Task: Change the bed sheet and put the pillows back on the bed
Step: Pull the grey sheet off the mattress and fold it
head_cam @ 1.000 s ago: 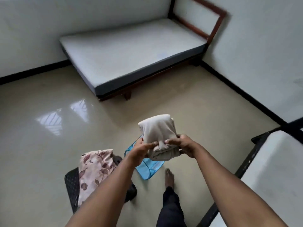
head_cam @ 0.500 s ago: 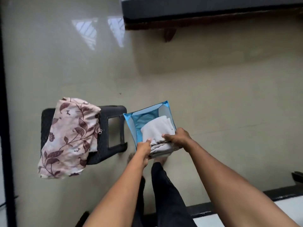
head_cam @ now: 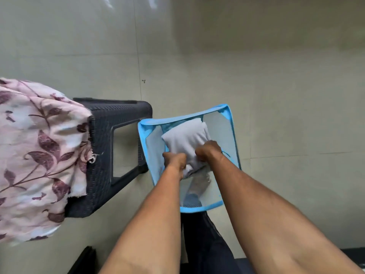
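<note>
Lower now than a moment back, the folded sheet (head_cam: 183, 139) sinks into the basket (head_cam: 142, 135). Floral cloth (head_cam: 39, 155) drapes the dark stool (head_cam: 102, 139), just left of that blue mesh basket (sheet inside, pale grey). Left hand (head_cam: 174, 161) and right hand (head_cam: 207, 150) both clench the sheet's near edge.

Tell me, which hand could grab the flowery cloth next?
Likely the left hand: it is nearer the flowery cloth on the stool. The right hand is farther off; both grip the white sheet.
</note>
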`<state>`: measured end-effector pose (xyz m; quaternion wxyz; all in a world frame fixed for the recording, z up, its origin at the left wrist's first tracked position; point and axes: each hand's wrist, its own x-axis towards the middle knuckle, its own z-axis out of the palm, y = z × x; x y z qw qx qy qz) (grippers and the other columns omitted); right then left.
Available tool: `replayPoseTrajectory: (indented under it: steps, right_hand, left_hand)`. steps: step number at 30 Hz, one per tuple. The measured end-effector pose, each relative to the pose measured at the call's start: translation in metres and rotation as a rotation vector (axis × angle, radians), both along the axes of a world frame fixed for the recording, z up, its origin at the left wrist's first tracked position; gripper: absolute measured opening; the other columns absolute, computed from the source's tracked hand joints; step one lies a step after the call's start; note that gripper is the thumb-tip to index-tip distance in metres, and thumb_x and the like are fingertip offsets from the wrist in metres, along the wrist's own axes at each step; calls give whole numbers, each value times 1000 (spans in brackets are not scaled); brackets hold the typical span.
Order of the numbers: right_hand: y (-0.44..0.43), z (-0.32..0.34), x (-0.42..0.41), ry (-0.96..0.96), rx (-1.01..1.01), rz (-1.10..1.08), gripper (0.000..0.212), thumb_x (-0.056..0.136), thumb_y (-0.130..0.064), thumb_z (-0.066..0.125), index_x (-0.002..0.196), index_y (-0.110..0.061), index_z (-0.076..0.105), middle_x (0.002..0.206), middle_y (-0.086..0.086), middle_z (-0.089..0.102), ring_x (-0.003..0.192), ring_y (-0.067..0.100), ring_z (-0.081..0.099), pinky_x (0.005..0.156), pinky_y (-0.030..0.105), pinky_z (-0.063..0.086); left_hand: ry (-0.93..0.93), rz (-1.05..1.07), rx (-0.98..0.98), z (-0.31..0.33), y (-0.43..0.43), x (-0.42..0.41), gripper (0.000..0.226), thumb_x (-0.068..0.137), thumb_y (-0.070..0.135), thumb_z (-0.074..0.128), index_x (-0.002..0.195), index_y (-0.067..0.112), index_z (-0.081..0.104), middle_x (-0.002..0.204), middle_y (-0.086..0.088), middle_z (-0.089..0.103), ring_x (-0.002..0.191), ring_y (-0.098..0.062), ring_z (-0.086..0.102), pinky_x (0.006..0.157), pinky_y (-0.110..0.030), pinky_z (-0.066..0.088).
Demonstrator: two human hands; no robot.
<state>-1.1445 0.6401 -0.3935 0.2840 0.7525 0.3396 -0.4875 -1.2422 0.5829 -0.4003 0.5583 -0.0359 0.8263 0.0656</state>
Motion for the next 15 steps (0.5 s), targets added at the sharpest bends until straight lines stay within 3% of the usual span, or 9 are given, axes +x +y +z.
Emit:
replayPoseTrajectory:
  steps: [3,6,9,15]
  right_hand:
    - [-1,-67,-1,-3,11,-27,58,87,-15,59,140,3,44,140,19,54,130,30,58,97,33,49]
    - [2,-127,-3,-4,-41,-49,59,88,-15,62,143,0,46,143,15,55,132,22,57,102,28,48]
    - [-1,-173,-10,5,26,-112,62,91,-12,64,147,2,40,151,16,49,140,26,50,110,31,44]
    - [-14,-209,-15,3,105,-145,58,93,-12,65,145,-1,40,148,18,52,138,33,51,107,34,44]
  left_hand:
    - [124,34,-67,-57,5,7,57,81,5,60,135,5,43,136,-20,58,123,-37,59,102,-41,51]
    - [202,-13,-45,-117,14,3,52,83,9,64,131,8,46,135,-18,59,124,-36,59,103,-39,50]
    - [282,-151,18,-167,26,-2,46,86,10,63,129,11,47,134,-16,60,124,-35,58,102,-39,47]
    - [222,-316,2,-200,33,-8,44,91,10,61,133,11,53,136,-17,58,124,-36,58,102,-38,48]
